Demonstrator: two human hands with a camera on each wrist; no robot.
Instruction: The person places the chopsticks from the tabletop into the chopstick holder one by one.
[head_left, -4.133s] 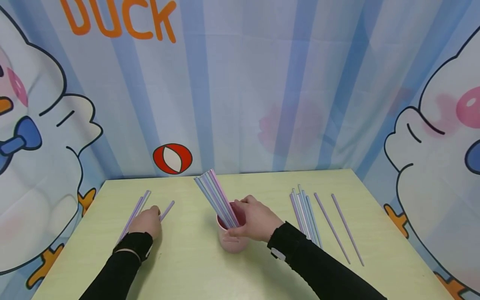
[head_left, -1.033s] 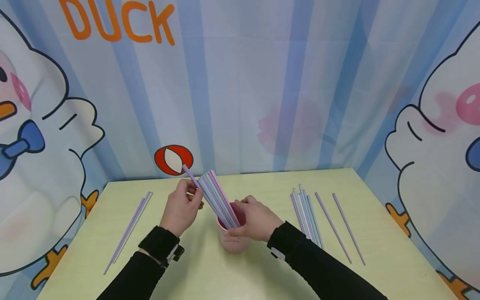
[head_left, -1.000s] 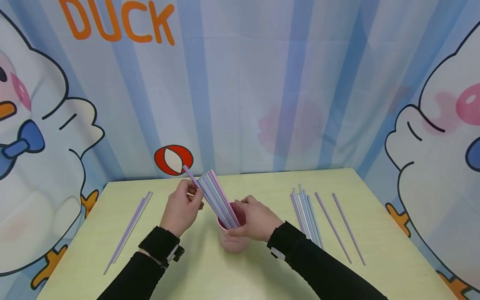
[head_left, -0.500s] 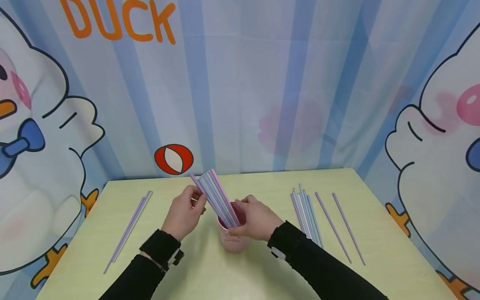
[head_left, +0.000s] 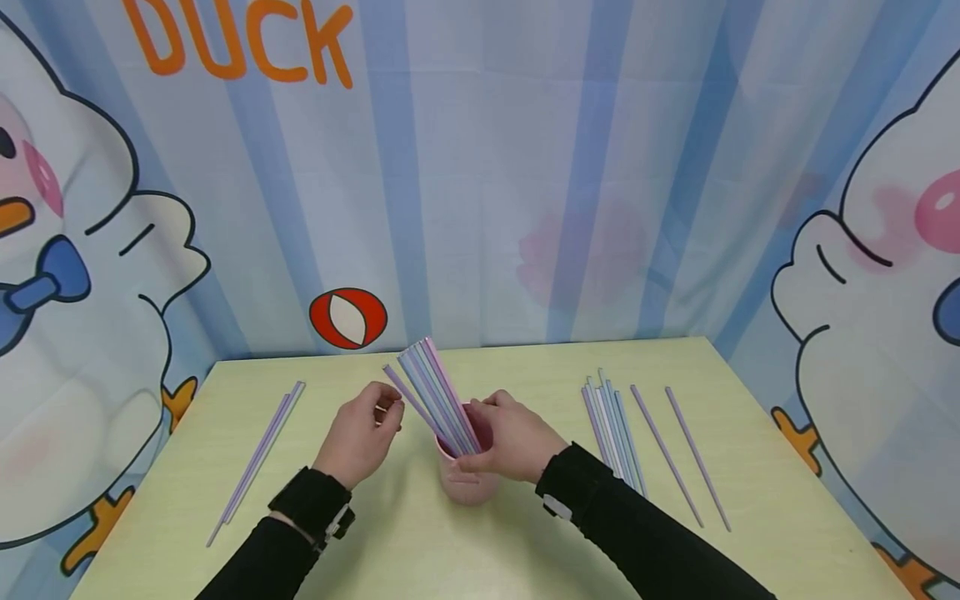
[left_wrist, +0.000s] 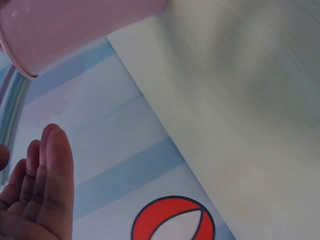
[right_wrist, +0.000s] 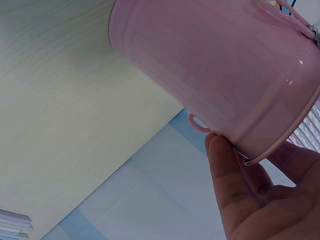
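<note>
A pink pail (head_left: 467, 489) stands upright on the worktop (head_left: 525, 550), in front of the person and between the two hands. A bundle of pastel straws (head_left: 437, 392) rises out of it, leaning toward the person's left; one purple straw (head_left: 406, 389) slants a little apart from the rest, on the left-hand side.

The right hand (head_left: 519, 439) grips the pail's rim. The head view hides most of that hold, but the right wrist view shows the fingers on both sides of the rim, one against the outer wall beside a small pink loop (right_wrist: 199, 124). That view alone also shows a metal fitting (right_wrist: 315, 33) at the end of a pink handle.

The left hand (head_left: 358, 437) is just beside the purple straw. From the head its fingers look bent and it is hard to tell whether they touch; the left wrist view shows them fairly straight and side by side, the thumb apart, holding nothing.

Farther out, a few loose straws (head_left: 257, 463) lie together to the left. On the right lie a larger group of straws (head_left: 611, 429), partly behind the right sleeve (head_left: 645, 529), and two single straws, an inner one (head_left: 667, 455) and an outer one (head_left: 697, 458). Behind hangs a blue striped backdrop (head_left: 480, 167) with a red-and-white ball (head_left: 348, 318) printed low on it.
</note>
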